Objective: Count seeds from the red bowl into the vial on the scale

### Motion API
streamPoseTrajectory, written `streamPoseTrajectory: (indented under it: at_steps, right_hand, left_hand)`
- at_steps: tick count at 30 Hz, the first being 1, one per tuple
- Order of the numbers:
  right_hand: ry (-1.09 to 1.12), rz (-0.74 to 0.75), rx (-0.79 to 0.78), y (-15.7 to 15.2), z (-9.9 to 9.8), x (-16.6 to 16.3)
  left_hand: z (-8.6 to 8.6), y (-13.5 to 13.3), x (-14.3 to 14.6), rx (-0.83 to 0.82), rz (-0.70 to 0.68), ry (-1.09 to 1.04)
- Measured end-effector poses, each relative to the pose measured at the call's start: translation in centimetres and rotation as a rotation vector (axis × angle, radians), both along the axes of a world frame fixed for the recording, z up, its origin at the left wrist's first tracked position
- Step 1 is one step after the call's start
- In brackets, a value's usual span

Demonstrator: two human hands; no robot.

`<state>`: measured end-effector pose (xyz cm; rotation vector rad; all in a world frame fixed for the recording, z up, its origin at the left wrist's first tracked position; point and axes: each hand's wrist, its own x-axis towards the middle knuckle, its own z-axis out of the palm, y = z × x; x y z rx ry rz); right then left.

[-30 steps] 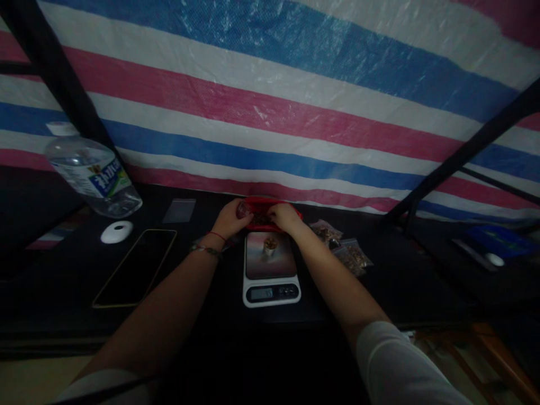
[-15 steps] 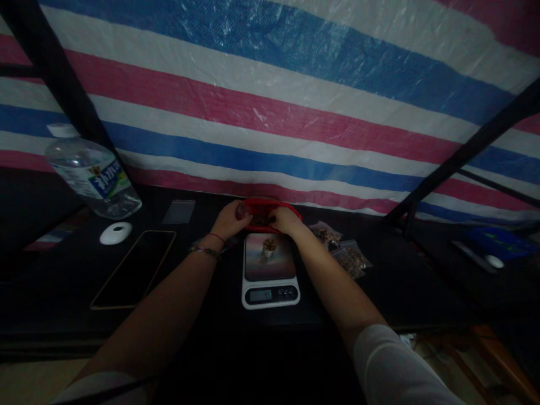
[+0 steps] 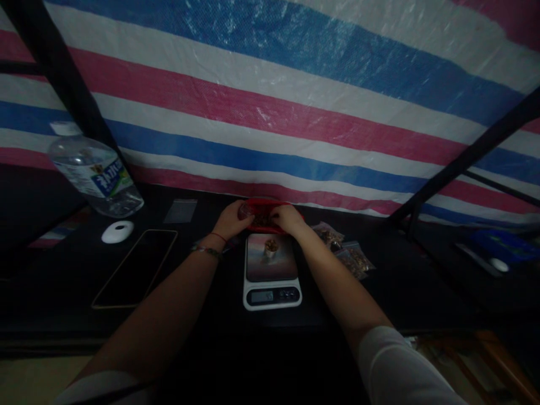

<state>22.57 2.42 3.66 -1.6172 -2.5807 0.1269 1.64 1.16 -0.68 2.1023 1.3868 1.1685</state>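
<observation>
Just behind the scale [image 3: 264,269], at the left end of a shallow, smooth red container [image 3: 265,201], the left hand [image 3: 233,220] is curled round a glossy rounded thing [image 3: 243,211], reddish and see-through. Behind the scale's right corner, the right hand [image 3: 289,217] dips bent fingers into the container, among small, rough dark bits [image 3: 262,218]; whether the fingertips grip any of them cannot be told. A thin red cord and a beaded bracelet [image 3: 206,250] circle the left wrist, to the left of the scale.

Toward the back of the scale's flat, dully reflective plate stands a small round pale cup [image 3: 270,253], heaped with chunky brown pieces [image 3: 271,244]. The scale's front is white plastic with a dark strip and dim digits.

Right of the scale, crinkled clear bags [image 3: 358,257] bulge with coarse brown bits. Left of it lie a flat, filmy zip bag [image 3: 181,211], a slim rectangular phone [image 3: 135,269] and a smooth white oval [image 3: 118,231] with a dark hole; farther left stands a ridged, transparent bottle [image 3: 95,174]. Black worktop [image 3: 405,281] surrounds the scale, and beyond it hangs a woven, shiny striped sheet [image 3: 274,107], softly wrinkled.
</observation>
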Motion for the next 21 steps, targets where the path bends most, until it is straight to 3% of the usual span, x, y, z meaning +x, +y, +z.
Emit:
streamPoseTrajectory:
  at_steps: [5,10,14,21]
  right_hand:
    - [0.275,0.0,0.147,-2.5,0.3,1.1]
    - [0.588,0.16,0.227,-8.2,1.8,1.3]
    - [0.579,0.301,0.24,-10.7,2.5,1.1]
    - [0.413,0.417,0.226,-10.9,2.1,1.1]
  left_hand:
    - [0.0,0.0,0.0,-0.016,-0.001,-0.023]
    - [0.2,-0.1,0.1,-0.024,0.006,-0.025]
    - [0.3,-0.1,0.0,-0.023,0.023,-0.026]
    - [0.1,0.1,-0.2,-0.038,0.029,-0.017]
